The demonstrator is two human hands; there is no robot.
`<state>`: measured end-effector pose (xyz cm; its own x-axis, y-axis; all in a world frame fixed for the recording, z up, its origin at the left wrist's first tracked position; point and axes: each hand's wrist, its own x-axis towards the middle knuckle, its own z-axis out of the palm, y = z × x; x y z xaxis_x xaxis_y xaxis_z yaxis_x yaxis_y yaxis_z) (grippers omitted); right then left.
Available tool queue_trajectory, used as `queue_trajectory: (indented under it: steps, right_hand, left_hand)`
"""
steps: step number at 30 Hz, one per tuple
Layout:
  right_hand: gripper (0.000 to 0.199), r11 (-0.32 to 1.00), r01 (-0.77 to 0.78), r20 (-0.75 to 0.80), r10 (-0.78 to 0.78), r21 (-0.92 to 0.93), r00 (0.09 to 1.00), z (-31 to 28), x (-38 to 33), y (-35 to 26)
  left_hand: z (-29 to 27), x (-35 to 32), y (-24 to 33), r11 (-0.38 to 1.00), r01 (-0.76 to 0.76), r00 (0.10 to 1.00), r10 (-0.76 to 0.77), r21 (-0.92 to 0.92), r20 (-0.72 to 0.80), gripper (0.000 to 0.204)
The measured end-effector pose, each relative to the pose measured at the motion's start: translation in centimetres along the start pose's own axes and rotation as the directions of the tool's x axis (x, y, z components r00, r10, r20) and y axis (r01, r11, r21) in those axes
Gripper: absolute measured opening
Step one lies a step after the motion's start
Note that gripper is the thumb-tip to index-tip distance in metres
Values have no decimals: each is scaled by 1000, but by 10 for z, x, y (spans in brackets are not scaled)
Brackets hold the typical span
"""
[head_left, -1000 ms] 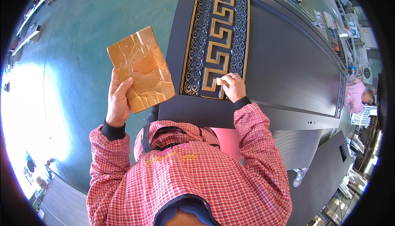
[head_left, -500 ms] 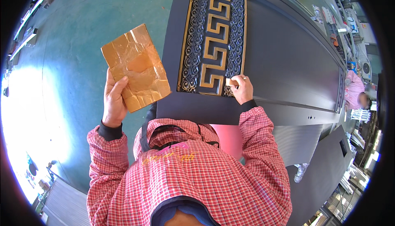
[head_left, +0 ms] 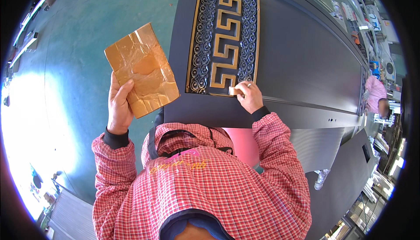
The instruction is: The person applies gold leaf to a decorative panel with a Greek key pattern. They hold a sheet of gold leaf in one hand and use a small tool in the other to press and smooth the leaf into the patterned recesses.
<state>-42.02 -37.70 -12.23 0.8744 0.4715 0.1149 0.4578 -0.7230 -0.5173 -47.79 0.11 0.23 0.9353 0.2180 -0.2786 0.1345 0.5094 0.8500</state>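
My left hand (head_left: 120, 106) holds up a flat, gold-coated board (head_left: 153, 80) by its lower left edge, thumb on top and fingers behind. Its crinkled face has a duller patch of gold in the middle. Between the thumb and fingers of my right hand (head_left: 250, 97) is a small pale piece, perhaps a sponge (head_left: 232, 91). That piece is at the near end of a raised gold key pattern (head_left: 235, 58) on a dark door-like panel (head_left: 302, 52). Bands of dark scrollwork (head_left: 201, 50) with gold highlights flank the pattern, inside thin gold borders.
Below the panel's near edge is a pink rounded object (head_left: 243, 146). A grey slab (head_left: 339, 179) with a cut-out leans at the lower right. Another person in pink (head_left: 375, 93) is at the panel's far right end. Green floor (head_left: 100, 21) stretches to the left.
My right hand has moved left with the pale piece, from the right scroll band to the key pattern's near end. My left hand and the board have barely moved.
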Motion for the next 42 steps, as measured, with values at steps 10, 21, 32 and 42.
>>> queue_trajectory:
  steps: [10,21,32,42]
  right_hand:
    - [27,987,-107,-83,97,-123,992,6,2,16]
    - [26,973,-210,-211,185,-101,960,1,32,16]
    - [23,983,-169,-161,157,-66,974,-5,12,-5]
    - [26,995,28,-86,-37,-95,996,9,56,-2]
  left_hand:
    - [0,3,-2,1000,-2,1000,2,-1,-19,50]
    - [-5,-3,0,1000,4,999,-5,-16,-45,51]
    - [-1,-3,3,1000,13,1000,-13,-16,-24,52]
    - [0,-4,7,999,11,1000,-11,-31,-18,50]
